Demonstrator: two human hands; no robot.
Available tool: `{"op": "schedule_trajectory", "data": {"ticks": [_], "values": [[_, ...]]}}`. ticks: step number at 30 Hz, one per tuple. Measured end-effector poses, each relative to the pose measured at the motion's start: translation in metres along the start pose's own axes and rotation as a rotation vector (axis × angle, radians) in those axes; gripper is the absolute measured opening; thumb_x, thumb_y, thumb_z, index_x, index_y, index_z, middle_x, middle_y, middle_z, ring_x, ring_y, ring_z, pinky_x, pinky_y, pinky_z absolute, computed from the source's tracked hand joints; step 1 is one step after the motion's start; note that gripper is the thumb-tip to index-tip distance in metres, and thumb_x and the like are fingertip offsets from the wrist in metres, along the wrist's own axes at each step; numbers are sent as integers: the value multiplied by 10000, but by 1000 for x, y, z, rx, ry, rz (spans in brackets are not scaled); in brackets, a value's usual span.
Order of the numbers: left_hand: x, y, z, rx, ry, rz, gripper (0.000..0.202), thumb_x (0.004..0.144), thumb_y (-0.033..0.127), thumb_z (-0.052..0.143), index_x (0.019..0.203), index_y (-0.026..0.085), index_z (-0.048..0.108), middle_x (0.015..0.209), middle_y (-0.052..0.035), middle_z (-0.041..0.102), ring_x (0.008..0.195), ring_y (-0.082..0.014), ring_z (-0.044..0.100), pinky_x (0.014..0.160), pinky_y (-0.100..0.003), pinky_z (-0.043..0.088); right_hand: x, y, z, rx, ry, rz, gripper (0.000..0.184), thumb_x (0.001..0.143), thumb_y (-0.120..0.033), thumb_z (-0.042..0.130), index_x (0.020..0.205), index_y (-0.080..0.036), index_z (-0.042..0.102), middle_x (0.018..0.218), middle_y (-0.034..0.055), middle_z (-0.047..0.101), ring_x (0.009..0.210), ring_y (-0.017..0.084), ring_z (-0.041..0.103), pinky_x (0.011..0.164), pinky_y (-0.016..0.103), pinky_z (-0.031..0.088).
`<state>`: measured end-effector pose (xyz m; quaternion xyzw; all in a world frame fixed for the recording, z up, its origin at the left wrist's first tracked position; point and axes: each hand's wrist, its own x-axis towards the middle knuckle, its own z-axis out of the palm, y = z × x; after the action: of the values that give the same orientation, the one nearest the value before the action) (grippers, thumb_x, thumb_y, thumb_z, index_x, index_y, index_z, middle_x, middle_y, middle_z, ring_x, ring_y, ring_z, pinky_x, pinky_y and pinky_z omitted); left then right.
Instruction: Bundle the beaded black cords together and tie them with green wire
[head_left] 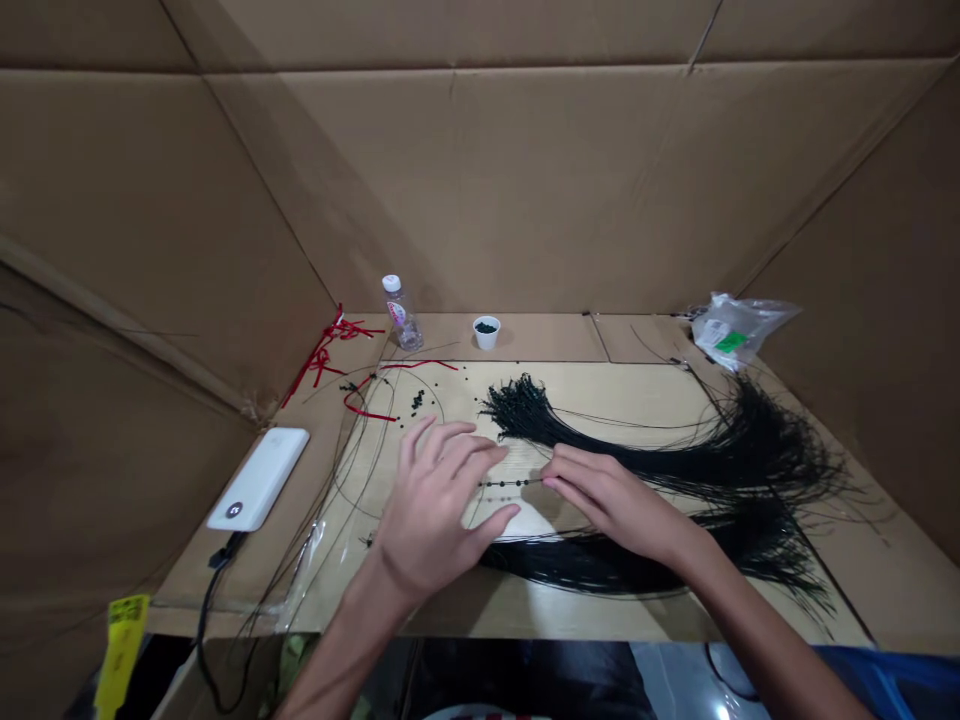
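A thin dark cord strung with several small dark beads (502, 484) stretches level above the board, in the middle of the head view. My right hand (607, 495) pinches its right end between thumb and fingertips. At the other end, my left hand (442, 500) is open, with fingers stretched and thumb apart; it hides where the cord runs on the left. Behind my right hand lies a thick bundle of black cords (637, 460), knotted or beaded at its left end. A second black bundle (585, 565) lies nearer to me, below both hands.
Loose dark beads (418, 402) and red ribbon (367, 410) lie left of centre. Farther back stand a small bottle (405, 318), a white cup of beads (486, 334) and a plastic bag (735, 330). A white power bank (259, 478) with cable sits left. Cardboard walls (480, 190) surround the table.
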<state>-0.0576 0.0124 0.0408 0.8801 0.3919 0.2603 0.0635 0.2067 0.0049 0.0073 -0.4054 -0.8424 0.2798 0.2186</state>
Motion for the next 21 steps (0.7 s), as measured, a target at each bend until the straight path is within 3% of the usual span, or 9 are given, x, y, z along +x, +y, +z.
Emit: {"op": "schedule_trajectory", "data": {"ticks": [2, 4, 6, 10, 15, 21], "values": [[8, 9, 4, 38, -55, 101, 260, 972, 352, 766, 1196, 225, 733, 1131, -46, 807, 1286, -321, 629, 1270, -606, 184, 0, -6, -2, -53, 5, -1, 244, 1163, -255, 405, 1069, -216, 627, 1022, 53, 599, 919, 220, 610, 829, 338, 470], [13, 15, 9, 38, -76, 182, 99, 1028, 285, 697, 1089, 228, 750, 995, -12, 813, 1224, -268, 675, 1271, -566, 203, -2, -12, -5, -76, 16, -7, 256, 1163, -252, 400, 1049, -213, 626, 1016, 53, 591, 902, 219, 605, 814, 338, 462], [13, 16, 12, 2, -24, 211, 116, 1058, 230, 648, 1019, 230, 757, 891, 13, 805, 1129, -227, 712, 1239, -529, 256, -4, -18, -10, -53, 24, -21, 250, 1162, -264, 417, 1038, -217, 629, 1000, 44, 590, 882, 211, 603, 800, 330, 456], [8, 11, 1, -126, 84, 189, 123, 1025, 204, 688, 932, 237, 762, 812, 21, 795, 1013, -214, 730, 1142, -497, 342, -13, -24, -25, 44, 33, -26, 237, 1160, -298, 445, 1050, -229, 644, 957, 29, 591, 858, 201, 601, 793, 319, 453], [-4, 1, -24, -226, 79, 140, 94, 971, 193, 738, 892, 230, 772, 818, -2, 786, 954, -212, 716, 1056, -463, 437, -24, -24, -45, 32, 61, -18, 249, 1156, -324, 451, 1030, -241, 649, 949, 33, 616, 860, 202, 616, 790, 314, 464], [-27, -8, -40, -285, 127, 85, 84, 961, 178, 751, 898, 227, 780, 804, -12, 776, 905, -205, 691, 965, -432, 501, -41, -17, -64, -55, 116, -24, 223, 1151, -298, 449, 1072, -251, 652, 971, 48, 638, 882, 211, 642, 794, 324, 469]]}}
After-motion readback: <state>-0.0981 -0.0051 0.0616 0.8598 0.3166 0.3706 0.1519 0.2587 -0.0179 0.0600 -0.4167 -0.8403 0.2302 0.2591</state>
